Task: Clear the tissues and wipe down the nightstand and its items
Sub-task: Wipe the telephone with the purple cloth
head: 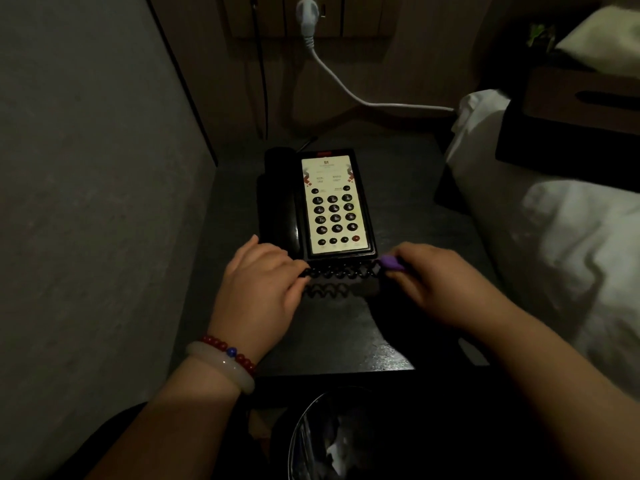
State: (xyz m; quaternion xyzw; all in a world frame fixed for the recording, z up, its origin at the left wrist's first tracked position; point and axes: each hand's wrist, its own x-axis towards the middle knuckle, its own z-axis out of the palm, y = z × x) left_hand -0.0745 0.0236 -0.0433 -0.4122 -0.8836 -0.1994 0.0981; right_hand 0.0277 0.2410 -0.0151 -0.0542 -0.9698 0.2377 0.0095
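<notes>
A black desk telephone (pixel 332 202) with a pale keypad panel sits in the middle of the dark nightstand (pixel 339 337). Its coiled black cord (pixel 332 275) lies stretched along the phone's near edge. My left hand (pixel 259 289) pinches the cord's left end with curled fingers. My right hand (pixel 440 285) grips a purple cloth (pixel 391 263) against the cord's right end. Below the nightstand's front edge stands a dark bin (pixel 311 441) with a plastic liner and crumpled white tissue (pixel 337 448) inside.
A grey wall panel (pixel 97 202) borders the nightstand on the left. A white plug and cable (pixel 332 77) run from the wall sockets behind it. The white bed (pixel 568 244) lies on the right, carrying a dark tissue box (pixel 581 109).
</notes>
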